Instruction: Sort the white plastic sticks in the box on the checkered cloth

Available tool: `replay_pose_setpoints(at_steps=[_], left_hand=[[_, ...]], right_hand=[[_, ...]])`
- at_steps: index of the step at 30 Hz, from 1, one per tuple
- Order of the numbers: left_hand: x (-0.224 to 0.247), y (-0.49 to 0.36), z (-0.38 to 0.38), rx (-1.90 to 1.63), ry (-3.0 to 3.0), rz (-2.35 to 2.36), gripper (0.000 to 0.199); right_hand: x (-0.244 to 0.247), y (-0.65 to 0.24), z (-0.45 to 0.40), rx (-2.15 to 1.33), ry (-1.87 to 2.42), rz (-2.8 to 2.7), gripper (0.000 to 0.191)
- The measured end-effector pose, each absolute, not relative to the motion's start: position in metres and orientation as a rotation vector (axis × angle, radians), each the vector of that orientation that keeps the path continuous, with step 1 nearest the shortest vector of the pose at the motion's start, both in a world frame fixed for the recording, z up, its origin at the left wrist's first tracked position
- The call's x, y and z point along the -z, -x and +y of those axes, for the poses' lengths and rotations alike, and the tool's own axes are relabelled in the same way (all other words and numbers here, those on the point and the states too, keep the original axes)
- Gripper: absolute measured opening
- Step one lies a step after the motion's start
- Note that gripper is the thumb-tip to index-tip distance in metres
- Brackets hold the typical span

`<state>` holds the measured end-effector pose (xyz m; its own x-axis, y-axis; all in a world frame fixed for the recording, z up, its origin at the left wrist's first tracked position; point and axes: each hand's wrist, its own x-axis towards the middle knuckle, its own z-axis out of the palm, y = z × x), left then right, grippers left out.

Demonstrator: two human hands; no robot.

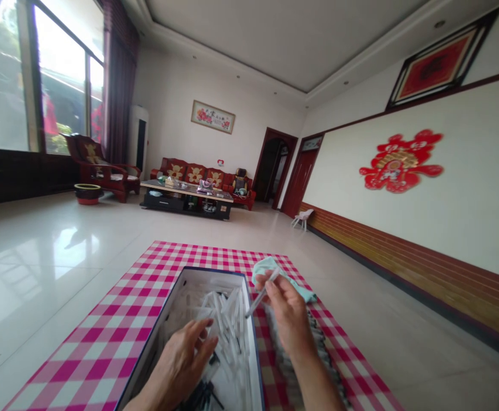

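Note:
A long white box (252,342) with a dark blue edge holds many clear plastic tubes (227,317) and, nearer me, small black parts (209,394). Over the box's left part is my left hand (185,354), fingers curved and apart, with nothing visible between them. My right hand (285,305) is just right of the box and pinches one clear tube (258,299), tilted with its dark lower end above the box's right rim. Partly hidden under my right forearm, a row of clear pieces with dark ends (324,348) lies on the cloth.
A pink and white checked cloth (116,308) covers the table. A pale green cloth (304,291) lies behind my right hand. Farther off stand a low table (185,191), a red wooden sofa (181,165), an armchair (104,171), a plant pot (87,194) and a small stool (303,218).

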<state>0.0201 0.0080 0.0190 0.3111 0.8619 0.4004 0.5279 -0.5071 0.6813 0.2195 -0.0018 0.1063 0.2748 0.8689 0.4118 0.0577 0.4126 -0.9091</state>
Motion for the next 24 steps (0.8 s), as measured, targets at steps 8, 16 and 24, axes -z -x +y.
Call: replay_pose_setpoints(at_steps=[8, 16, 24], left_hand=[[-0.01, -0.019, 0.013, -0.998, -2.211, 1.327, 0.026], [-0.011, -0.017, 0.013, -1.013, -2.146, 1.373, 0.025], [-0.032, -0.016, 0.007, -0.819, -2.16, 1.464, 0.031]], right_hand=[[-0.063, -0.322, -0.021, 0.052, 1.667, -2.048, 0.028], [-0.028, -0.333, -0.032, 0.171, 1.919, -2.11, 0.031], [-0.027, -0.334, -0.031, 0.114, 1.782, -2.054, 0.033]])
